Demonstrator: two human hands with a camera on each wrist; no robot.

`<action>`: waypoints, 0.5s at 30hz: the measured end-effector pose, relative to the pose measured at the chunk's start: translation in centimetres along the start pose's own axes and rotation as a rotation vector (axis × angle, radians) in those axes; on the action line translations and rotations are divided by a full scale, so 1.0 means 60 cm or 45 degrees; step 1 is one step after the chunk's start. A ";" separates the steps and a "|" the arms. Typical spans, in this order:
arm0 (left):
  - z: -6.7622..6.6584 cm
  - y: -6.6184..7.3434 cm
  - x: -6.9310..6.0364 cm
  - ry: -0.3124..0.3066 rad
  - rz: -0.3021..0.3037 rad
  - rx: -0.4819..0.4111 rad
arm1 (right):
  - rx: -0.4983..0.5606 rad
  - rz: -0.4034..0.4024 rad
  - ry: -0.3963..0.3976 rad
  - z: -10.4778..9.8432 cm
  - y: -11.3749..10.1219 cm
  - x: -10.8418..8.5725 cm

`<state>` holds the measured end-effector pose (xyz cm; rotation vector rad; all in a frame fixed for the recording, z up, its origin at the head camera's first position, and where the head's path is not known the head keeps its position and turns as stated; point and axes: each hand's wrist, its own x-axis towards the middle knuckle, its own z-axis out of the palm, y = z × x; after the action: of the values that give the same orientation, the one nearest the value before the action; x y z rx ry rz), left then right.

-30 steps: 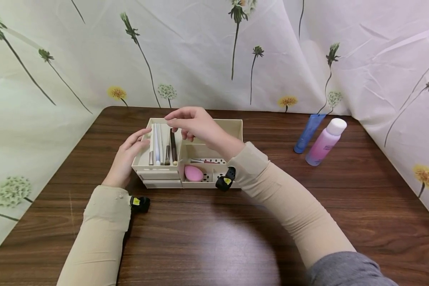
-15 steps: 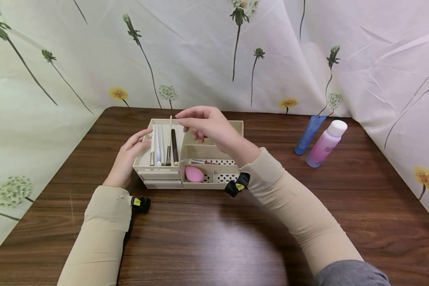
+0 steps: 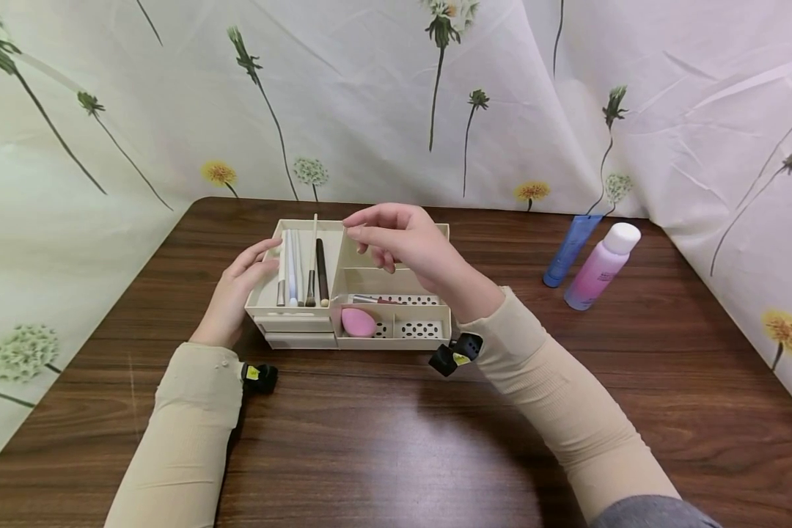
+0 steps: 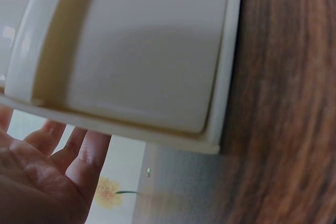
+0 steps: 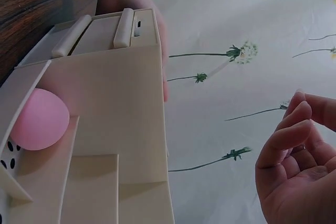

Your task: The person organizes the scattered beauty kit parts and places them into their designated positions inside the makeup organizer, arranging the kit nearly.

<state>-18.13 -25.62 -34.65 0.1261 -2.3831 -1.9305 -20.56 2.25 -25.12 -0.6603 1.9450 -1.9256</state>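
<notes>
A cream cosmetics organizer (image 3: pixel 300 339) stands on the table. My left hand (image 3: pixel 234 293) rests against its left side, fingers nearly straight; in the left wrist view the left hand (image 4: pixel 58 171) lies along the organizer's edge. Over the right compartments hovers my right hand (image 3: pixel 409 242), fingers loosely bent and holding nothing, as the right wrist view also shows. Several slim brushes and pens stand in the left compartment. Among them are a makeup brush (image 3: pixel 312 279) with a pale handle and a dark-handled brush (image 3: pixel 322 268). A pink makeup sponge (image 3: pixel 358 323) sits at the front.
A blue squeeze tube (image 3: pixel 570 251) and a pink spray can (image 3: pixel 600 270) with a white cap stand at the back right of the wooden table (image 3: pixel 369 440). Silvery and red slim items (image 3: pixel 376 299) lie in a middle compartment. A flowered cloth (image 3: pixel 369 95) hangs behind.
My right hand has moved right, away from the brushes, leaving the pale-handled brush standing in the left compartment. My left hand stays in place.
</notes>
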 end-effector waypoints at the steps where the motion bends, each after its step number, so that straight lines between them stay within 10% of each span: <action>1: 0.000 0.000 0.000 0.000 -0.001 0.000 | -0.001 -0.001 0.005 -0.002 0.001 -0.002; 15: 0.001 0.001 0.000 0.000 -0.005 -0.019 | 0.052 -0.049 0.063 -0.030 0.010 -0.030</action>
<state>-18.11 -25.58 -34.62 0.1301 -2.3701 -1.9491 -20.07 4.71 -25.80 -0.6493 1.9301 -2.0172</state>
